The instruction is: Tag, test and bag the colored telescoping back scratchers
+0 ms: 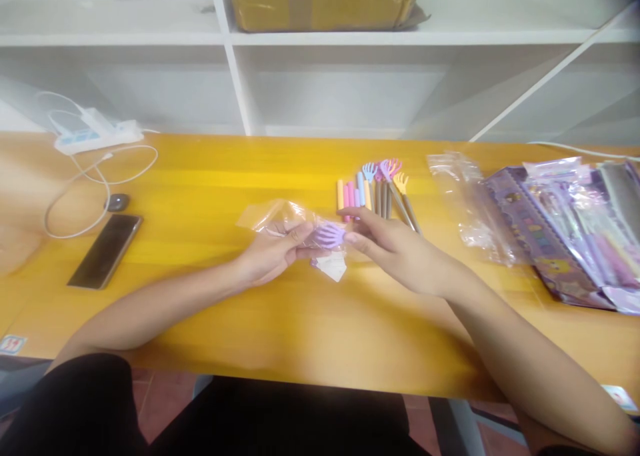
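The left hand (pixel 267 255) pinches one bag (pixel 280 213); the right hand (pixel 407 253), half-spread, is at one purple scratcher (pixel 330 234). One phone (pixel 105 253) lies near one mouse (pixel 118 203).

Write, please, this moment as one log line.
left hand: holds clear bag | right hand: beside purple hand-shaped piece | beyond: colored tubes, hand-tipped sticks | table left: phone

Before us is a table (pixel 225 336). Over its middle, our left hand (pixel 270 253) and right hand (pixel 403 253) have a plastic bag (pixel 283 213) and a hand-shaped piece (pixel 330 235) between them. Just behind our right hand lie sticks (pixel 384 197), with tubes (pixel 351 199) to their left. Farther right are a wrapper (pixel 467 199), then packets (pixel 575 236). At far left lies a phone (pixel 106 253); behind it, a mouse (pixel 118 203), then a power strip (pixel 105 139). Shelving (pixel 325 39) stands behind the table, holding a carton (pixel 325 4).
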Available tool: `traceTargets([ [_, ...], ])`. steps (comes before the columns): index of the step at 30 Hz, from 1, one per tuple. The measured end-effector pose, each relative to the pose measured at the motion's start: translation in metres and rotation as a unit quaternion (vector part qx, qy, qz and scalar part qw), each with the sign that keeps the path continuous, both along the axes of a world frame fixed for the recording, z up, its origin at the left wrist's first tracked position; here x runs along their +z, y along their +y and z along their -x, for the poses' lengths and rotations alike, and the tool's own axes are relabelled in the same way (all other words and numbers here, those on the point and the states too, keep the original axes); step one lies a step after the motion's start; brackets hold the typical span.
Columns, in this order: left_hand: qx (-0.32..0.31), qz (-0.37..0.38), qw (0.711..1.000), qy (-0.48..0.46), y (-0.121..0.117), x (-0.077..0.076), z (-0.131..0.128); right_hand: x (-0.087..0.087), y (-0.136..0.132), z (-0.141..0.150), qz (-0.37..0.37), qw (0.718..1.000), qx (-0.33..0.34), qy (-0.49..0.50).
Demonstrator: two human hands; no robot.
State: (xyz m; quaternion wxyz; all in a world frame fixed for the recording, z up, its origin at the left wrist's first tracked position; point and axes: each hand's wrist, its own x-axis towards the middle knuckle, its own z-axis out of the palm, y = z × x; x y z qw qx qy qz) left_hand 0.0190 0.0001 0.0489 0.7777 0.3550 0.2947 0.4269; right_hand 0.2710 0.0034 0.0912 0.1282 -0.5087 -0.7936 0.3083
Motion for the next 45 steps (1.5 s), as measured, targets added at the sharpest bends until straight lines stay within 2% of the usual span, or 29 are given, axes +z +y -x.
traceTargets([
  [4, 0.004, 0.014, 1.0, -0.011, 0.001, -0.001, 0.001, 0.001, -0.002, 0.003, -0.018, 1.0, -0.008, 0.008],
  [10, -0.016, 0.033, 0.999, -0.023, 0.007, 0.003, 0.003, 0.016, -0.008, 0.002, -0.049, 0.999, -0.014, 0.011],
  [13, -0.024, 0.03, 0.999, -0.021, 0.006, 0.004, 0.003, 0.017, -0.008, 0.001, -0.058, 0.998, -0.023, 0.002],
  [18, -0.011, 0.007, 1.0, 0.003, 0.0, 0.001, 0.0, 0.007, -0.005, 0.003, -0.061, 0.998, -0.014, 0.009],
  [25, 0.028, -0.055, 0.998, 0.022, -0.004, -0.004, -0.005, -0.009, -0.009, 0.015, -0.03, 0.997, -0.06, 0.047],
  [29, 0.042, -0.069, 0.996, 0.041, -0.006, -0.008, -0.007, -0.015, -0.012, 0.022, -0.04, 0.993, -0.078, 0.075],
  [34, 0.0, -0.063, 0.996, 0.067, -0.005, -0.013, -0.003, -0.021, -0.012, 0.029, -0.019, 0.988, -0.072, 0.136],
  [39, -0.054, -0.075, 0.985, 0.148, -0.001, -0.011, 0.005, -0.023, -0.014, 0.033, -0.026, 0.986, -0.085, 0.144],
  [45, -0.031, -0.111, 0.984, 0.135, -0.004, -0.007, 0.002, -0.022, -0.021, 0.037, -0.038, 0.992, -0.049, 0.112],
])
